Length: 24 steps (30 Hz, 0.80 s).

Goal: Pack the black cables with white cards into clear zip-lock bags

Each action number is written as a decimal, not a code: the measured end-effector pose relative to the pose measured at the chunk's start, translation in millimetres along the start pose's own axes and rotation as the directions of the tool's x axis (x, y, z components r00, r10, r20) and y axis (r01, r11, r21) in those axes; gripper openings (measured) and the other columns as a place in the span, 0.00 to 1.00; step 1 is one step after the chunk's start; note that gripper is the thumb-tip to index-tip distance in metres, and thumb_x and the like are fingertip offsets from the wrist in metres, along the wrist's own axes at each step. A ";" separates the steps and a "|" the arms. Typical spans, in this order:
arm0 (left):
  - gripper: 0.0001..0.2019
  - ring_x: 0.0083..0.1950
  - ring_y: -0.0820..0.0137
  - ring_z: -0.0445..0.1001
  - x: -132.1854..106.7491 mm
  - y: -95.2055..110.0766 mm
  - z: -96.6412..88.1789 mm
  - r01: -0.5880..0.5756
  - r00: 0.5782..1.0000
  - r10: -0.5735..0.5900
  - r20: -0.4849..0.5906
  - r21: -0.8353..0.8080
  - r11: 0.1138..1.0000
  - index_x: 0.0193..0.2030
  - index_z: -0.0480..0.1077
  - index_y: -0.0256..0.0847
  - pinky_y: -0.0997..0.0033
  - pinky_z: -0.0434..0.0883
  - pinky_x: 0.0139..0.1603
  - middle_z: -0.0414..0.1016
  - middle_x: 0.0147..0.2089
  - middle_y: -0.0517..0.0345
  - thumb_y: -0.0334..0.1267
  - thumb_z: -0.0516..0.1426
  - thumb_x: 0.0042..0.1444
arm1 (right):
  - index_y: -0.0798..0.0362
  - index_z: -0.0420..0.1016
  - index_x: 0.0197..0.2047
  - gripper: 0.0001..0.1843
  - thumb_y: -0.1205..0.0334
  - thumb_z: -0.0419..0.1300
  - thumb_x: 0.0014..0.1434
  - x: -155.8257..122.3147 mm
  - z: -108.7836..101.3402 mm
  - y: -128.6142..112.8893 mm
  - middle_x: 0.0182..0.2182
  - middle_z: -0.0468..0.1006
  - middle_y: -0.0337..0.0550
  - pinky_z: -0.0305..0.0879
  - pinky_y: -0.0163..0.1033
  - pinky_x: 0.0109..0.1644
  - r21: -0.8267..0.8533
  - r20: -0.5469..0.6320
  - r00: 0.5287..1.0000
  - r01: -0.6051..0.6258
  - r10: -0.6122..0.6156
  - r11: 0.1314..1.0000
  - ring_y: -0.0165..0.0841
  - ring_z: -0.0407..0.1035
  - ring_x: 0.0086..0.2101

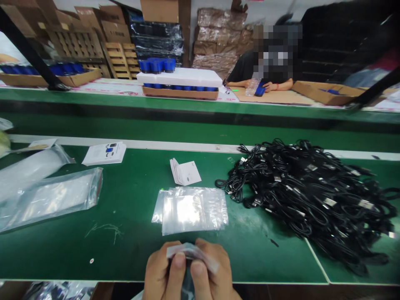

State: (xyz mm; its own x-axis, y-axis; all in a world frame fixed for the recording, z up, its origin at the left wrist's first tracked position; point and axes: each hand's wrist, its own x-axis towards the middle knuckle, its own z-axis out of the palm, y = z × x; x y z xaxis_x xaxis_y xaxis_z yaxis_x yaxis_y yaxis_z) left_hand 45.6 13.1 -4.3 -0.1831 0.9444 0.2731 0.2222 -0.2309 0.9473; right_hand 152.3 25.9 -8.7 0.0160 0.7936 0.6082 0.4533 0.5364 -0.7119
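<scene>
At the table's near edge my left hand (161,271) and my right hand (215,271) are side by side, both closed on one small clear plastic bag (189,249). My thumbs press on it near its top edge. Something dark shows inside or below the bag, too hidden to name. Just beyond my hands lies a loose stack of flat clear zip bags (193,208). Behind that stack a folded paper leaflet (187,172) stands partly open.
A large heap of black USB cables (300,196) covers the right side. On the left lie bigger plastic bags (62,196) and a pile of printed leaflets (104,153). Across the raised green ledge (115,98), a person (243,68) handles a blue item. Blue cylinders (158,65) sit on white foam.
</scene>
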 end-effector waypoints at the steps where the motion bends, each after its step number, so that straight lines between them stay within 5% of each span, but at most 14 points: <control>1: 0.14 0.21 0.75 0.68 3.8 0.5 -0.5 -0.009 0.999 0.009 0.045 -0.006 1.000 0.31 0.73 0.45 0.79 0.65 0.24 0.70 0.22 0.65 0.48 0.52 0.62 | 0.50 0.68 0.32 0.19 0.54 0.43 0.69 0.8 -2.3 -1.6 0.20 0.71 0.37 0.62 0.35 0.26 0.043 0.020 0.996 -0.086 0.085 0.995 0.30 0.67 0.20; 5: 0.12 0.24 0.78 0.67 17.2 0.8 -5.3 -0.064 0.989 0.061 0.135 0.016 0.998 0.29 0.70 0.44 0.82 0.64 0.25 0.68 0.25 0.66 0.44 0.53 0.62 | 0.51 0.67 0.30 0.10 0.61 0.52 0.64 6.7 -14.4 -3.1 0.24 0.68 0.36 0.60 0.33 0.27 0.204 0.140 0.958 -0.276 0.251 0.939 0.28 0.65 0.23; 9: 0.04 0.26 0.78 0.70 24.2 0.0 -11.8 -0.121 0.975 0.108 0.195 0.055 0.991 0.33 0.71 0.45 0.84 0.66 0.28 0.72 0.27 0.67 0.35 0.56 0.59 | 0.51 0.68 0.32 0.06 0.69 0.53 0.60 6.9 -17.0 2.6 0.25 0.68 0.37 0.61 0.33 0.27 0.257 0.132 0.976 -0.203 0.174 0.945 0.28 0.65 0.25; 14: 0.07 0.28 0.77 0.73 27.7 1.9 -16.5 -0.215 0.920 0.177 0.348 0.072 0.974 0.35 0.69 0.44 0.83 0.69 0.29 0.73 0.29 0.66 0.26 0.55 0.56 | 0.51 0.66 0.29 0.08 0.69 0.53 0.59 -2.2 -9.4 7.8 0.22 0.66 0.37 0.58 0.33 0.24 0.259 0.080 0.987 -0.159 0.143 0.953 0.28 0.63 0.22; 20: 0.06 0.24 0.78 0.69 22.7 -0.5 -16.7 -0.217 0.944 0.180 0.277 0.107 0.970 0.31 0.67 0.43 0.83 0.66 0.26 0.69 0.26 0.66 0.27 0.55 0.56 | 0.52 0.66 0.27 0.09 0.68 0.53 0.60 2.8 -14.0 4.5 0.22 0.65 0.36 0.57 0.32 0.24 0.270 0.137 0.971 -0.225 0.194 0.936 0.28 0.62 0.22; 24: 0.07 0.24 0.77 0.68 20.1 0.3 -15.1 -0.105 0.975 0.085 0.205 0.092 0.990 0.30 0.67 0.43 0.82 0.65 0.26 0.67 0.25 0.67 0.32 0.54 0.59 | 0.52 0.67 0.27 0.10 0.65 0.55 0.60 1.5 -13.2 2.9 0.21 0.66 0.36 0.59 0.32 0.25 0.222 0.186 0.957 -0.263 0.224 0.939 0.28 0.63 0.22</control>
State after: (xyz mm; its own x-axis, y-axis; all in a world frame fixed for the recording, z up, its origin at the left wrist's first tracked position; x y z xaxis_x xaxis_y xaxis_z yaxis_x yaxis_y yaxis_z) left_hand 27.6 28.5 4.1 0.0363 0.9492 0.3125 0.3272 -0.3067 0.8938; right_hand 165.4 24.9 -5.2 -0.0486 0.9328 0.3570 0.2234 0.3585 -0.9064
